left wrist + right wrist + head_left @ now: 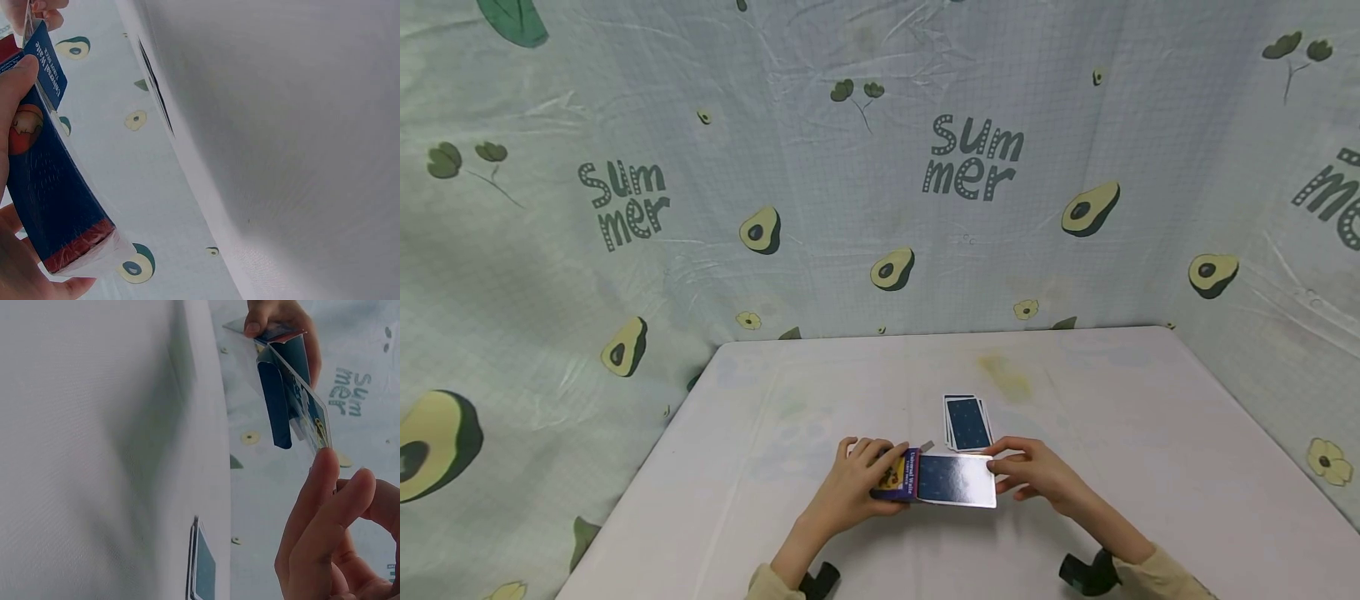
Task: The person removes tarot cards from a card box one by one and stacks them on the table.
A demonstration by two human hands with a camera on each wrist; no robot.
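My left hand (847, 490) grips a tarot deck box (912, 475), dark blue and purple with "Universal Waite Tarot Deck" lettering, above the table. In the left wrist view the box (53, 187) has a red band and a clear wrapper at one end. Its other end has the flap open. A dark-backed tarot card (957, 479) sticks out of that end toward the right; whether others lie behind it cannot be told. The fingertips and thumb of my right hand (337, 531) pinch the card's outer edge. A small pile of blue-backed cards (967, 423) lies just beyond.
The white table (1075, 383) has a yellowish stain near its far side. Behind and beside it hangs a pale curtain (820, 183) printed with avocados and "summer". Dark wrist cameras (1088, 575) sit on both wrists.
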